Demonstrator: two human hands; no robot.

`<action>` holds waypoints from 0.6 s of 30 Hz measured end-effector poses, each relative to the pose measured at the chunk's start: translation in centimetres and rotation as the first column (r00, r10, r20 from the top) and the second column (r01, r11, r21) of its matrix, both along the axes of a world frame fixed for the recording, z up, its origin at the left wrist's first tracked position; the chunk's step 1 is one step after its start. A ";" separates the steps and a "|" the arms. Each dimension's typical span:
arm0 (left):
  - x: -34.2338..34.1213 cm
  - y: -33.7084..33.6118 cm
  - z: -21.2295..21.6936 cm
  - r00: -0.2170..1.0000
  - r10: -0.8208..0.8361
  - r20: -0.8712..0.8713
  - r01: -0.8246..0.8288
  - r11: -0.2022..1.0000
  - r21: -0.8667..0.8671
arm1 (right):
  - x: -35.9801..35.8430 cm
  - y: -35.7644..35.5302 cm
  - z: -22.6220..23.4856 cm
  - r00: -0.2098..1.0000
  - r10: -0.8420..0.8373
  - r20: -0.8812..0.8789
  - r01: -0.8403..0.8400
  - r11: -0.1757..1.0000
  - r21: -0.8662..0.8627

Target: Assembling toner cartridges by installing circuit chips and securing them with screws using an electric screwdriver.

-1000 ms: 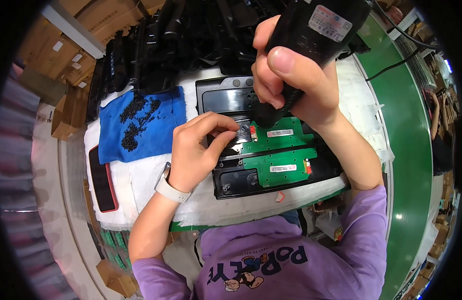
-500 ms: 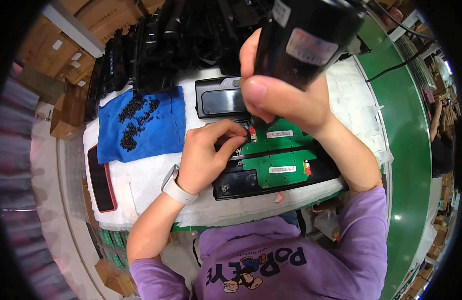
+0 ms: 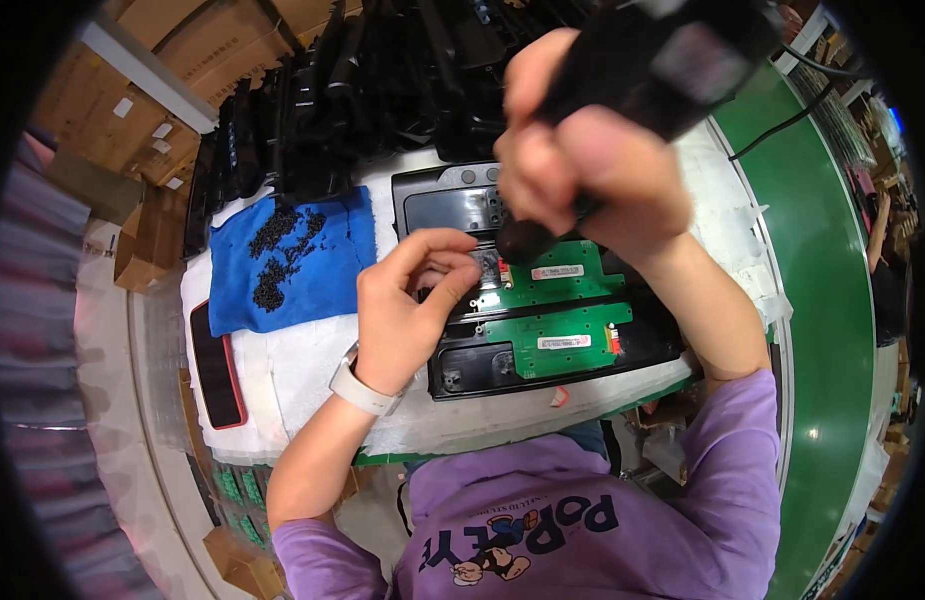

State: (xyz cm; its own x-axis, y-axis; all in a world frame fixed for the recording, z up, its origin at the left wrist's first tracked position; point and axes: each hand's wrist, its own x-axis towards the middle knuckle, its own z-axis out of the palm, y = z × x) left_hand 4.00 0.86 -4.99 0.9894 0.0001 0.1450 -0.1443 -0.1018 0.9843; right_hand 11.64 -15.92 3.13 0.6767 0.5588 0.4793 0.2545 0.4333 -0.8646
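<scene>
A white-padded workbench [image 3: 283,390] sits between stacked cardboard boxes [image 3: 113,130] and a green conveyor belt [image 3: 833,330].

Two flat green circuit boards [image 3: 548,315] with white labels sit in a black plastic housing [image 3: 463,365]. Small black screws [image 3: 278,250] speckle a blue cloth [image 3: 328,290]. The phone [image 3: 218,365] is red-edged, the wristwatch [image 3: 361,387] white, and the sleeves [image 3: 728,470] purple.

My feed is bright and evenly lit from overhead, with only soft shadows under the hands. The driver [image 3: 673,60] and the right hand [image 3: 583,180] sit close to the lens and smear with blur. The green boards [image 3: 553,310] read sharp. Glare spots dot the green belt [image 3: 823,330]. Fisheye bends the edges, and the corners go black.
</scene>
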 end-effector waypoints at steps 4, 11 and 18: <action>0.0 0.7 1.1 0.993 -0.106 -0.059 0.093 0.977 -0.193 | -0.8 -0.4 1.0 0.929 0.271 -0.251 -0.123 0.867 0.482; 0.1 1.5 0.7 0.967 -0.217 -0.133 0.158 0.921 -0.357 | -0.5 -1.3 1.3 0.981 0.180 -0.077 -0.150 0.943 0.297; 0.2 1.7 0.8 0.947 -0.286 -0.146 0.214 0.900 -0.379 | 0.0 -0.9 0.2 0.977 0.202 -0.070 -0.163 0.915 0.368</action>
State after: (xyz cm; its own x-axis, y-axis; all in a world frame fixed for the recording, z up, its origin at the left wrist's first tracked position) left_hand 4.24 2.52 -4.22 0.9718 -0.2356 -0.0125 0.0783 0.2723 0.9590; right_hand 11.67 -16.82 3.33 0.6362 0.4811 0.6031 0.0586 0.7493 -0.6596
